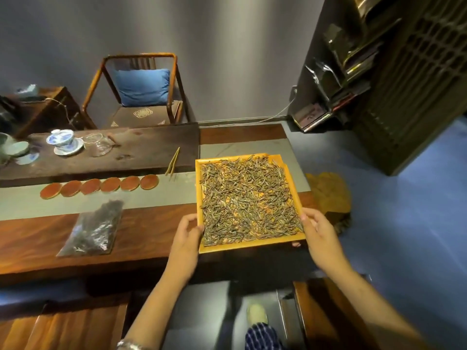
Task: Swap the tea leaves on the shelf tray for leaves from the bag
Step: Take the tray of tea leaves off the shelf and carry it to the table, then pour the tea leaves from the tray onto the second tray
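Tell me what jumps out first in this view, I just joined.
The square yellow wooden tray heaped with brownish-green loose tea leaves dominates the centre, held at its near corners by the left hand and right hand. To its left, a clear plastic bag of dark tea leaves lies on the brown wooden table.

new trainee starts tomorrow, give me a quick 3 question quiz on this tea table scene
1. True or false: both hands grip the yellow tray of tea leaves.
2. Where does the clear bag of dark leaves lie?
A. on the chair
B. on the table, left of the tray
C. inside the tray
3. Fill in: a row of ___ round red coasters sits on the grey runner.

Key
1. True: the left hand holds the left rim, the right hand the right rim.
2. B
3. six
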`<state>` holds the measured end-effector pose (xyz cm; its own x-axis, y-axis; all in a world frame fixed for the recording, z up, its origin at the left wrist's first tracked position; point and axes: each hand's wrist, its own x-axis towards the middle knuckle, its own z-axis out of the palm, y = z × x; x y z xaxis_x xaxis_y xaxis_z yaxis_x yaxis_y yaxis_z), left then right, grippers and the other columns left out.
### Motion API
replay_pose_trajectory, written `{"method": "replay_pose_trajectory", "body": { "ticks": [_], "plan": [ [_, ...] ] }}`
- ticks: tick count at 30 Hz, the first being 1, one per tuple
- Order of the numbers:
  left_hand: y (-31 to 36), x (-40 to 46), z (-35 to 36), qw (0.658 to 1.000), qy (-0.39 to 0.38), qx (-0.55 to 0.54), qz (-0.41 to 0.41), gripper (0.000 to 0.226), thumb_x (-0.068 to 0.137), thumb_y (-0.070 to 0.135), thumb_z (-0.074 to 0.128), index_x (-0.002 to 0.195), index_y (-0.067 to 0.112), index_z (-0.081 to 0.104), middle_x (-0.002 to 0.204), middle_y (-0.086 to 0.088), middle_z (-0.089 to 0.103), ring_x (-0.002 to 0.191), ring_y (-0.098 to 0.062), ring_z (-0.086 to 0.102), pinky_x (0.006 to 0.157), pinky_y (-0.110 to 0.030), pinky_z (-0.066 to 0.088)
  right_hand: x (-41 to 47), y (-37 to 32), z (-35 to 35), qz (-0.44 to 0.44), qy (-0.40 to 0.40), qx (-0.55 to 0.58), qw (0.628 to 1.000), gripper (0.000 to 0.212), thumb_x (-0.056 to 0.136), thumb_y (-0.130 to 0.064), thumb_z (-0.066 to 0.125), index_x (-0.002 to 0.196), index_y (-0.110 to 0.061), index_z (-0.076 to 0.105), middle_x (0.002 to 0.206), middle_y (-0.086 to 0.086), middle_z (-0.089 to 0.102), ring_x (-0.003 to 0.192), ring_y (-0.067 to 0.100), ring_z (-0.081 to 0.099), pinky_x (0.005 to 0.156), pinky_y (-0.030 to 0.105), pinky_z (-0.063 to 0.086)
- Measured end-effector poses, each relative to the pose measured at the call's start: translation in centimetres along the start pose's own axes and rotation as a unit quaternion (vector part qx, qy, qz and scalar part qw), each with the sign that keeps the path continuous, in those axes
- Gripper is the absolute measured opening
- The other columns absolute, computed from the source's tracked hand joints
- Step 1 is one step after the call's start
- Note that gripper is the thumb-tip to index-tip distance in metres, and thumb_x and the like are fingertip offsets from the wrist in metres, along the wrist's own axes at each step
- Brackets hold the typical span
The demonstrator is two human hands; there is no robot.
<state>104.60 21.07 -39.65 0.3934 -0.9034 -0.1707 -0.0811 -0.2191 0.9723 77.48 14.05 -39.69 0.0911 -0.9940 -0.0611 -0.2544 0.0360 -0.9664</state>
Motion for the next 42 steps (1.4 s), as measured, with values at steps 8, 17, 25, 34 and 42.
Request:
{"method": "replay_pose_trajectory", "body": {
  "ticks": [8, 17, 25, 34, 42],
  "plan": [
    [-0.2, 7.2, 4.2, 0.998, 0.056, 0.019, 0.002, 0.027, 0.097, -0.001, 0.032, 0.106, 0.014, 0.054, 0.094, 0.012, 0.058, 0.082, 0.01, 0.058, 0.066, -0.002, 0.042, 7.6, 1.9, 0.4, -0.008, -0.037, -0.026, 0.999, 0.021, 0.1, -0.014, 0.039, 0.119, -0.009, 0.047, 0.097, 0.007, 0.069, 0.088, 0.016, 0.068, 0.069, 0.022, 0.055],
    [-2.2, 10.6, 5.3, 0.994, 0.096, 0.018, -0.054, 0.027, 0.095, 0.004, 0.035, 0.098, 0.02, 0.057, 0.096, 0.003, 0.064, 0.082, 0.006, 0.059, 0.073, -0.011, 0.045, 11.7, 3.9, 0.4, -0.014, -0.048, -0.134, 0.99, 0.022, 0.096, -0.04, 0.044, 0.112, -0.028, 0.05, 0.097, -0.006, 0.06, 0.082, -0.006, 0.057, 0.068, 0.018, 0.046],
    [-3.5, 11.6, 4.4, 0.993, 0.068, 0.035, -0.088, 0.028, 0.096, 0.001, 0.035, 0.097, 0.017, 0.058, 0.094, 0.0, 0.067, 0.084, -0.001, 0.062, 0.079, -0.022, 0.048, 15.8, 2.3, 4.8, -0.236, -0.164, -0.393, 0.874, 0.06, 0.084, -0.06, 0.047, 0.134, -0.028, 0.041, 0.143, 0.01, 0.041, 0.129, 0.026, 0.039, 0.11, 0.056, 0.028],
    [-3.8, 11.7, 4.7, 0.995, 0.05, 0.033, -0.083, 0.028, 0.097, -0.002, 0.033, 0.099, 0.01, 0.058, 0.091, -0.002, 0.068, 0.077, -0.001, 0.065, 0.068, -0.012, 0.05, 17.1, 4.4, 10.4, -0.27, -0.257, -0.422, 0.826, 0.056, 0.092, -0.056, 0.037, 0.144, -0.038, 0.031, 0.158, 0.008, 0.02, 0.145, 0.03, 0.014, 0.118, 0.05, 0.004],
    [-4.6, 11.2, 4.6, 0.993, 0.045, 0.015, -0.108, 0.025, 0.098, 0.0, 0.034, 0.099, 0.007, 0.058, 0.085, -0.002, 0.068, 0.067, -0.001, 0.065, 0.055, -0.009, 0.048, 17.7, 5.4, 9.1, -0.28, -0.264, -0.414, 0.825, 0.043, 0.093, -0.03, 0.056, 0.135, -0.021, 0.052, 0.145, 0.014, 0.044, 0.13, 0.033, 0.045, 0.103, 0.048, 0.043]
  ]
}}
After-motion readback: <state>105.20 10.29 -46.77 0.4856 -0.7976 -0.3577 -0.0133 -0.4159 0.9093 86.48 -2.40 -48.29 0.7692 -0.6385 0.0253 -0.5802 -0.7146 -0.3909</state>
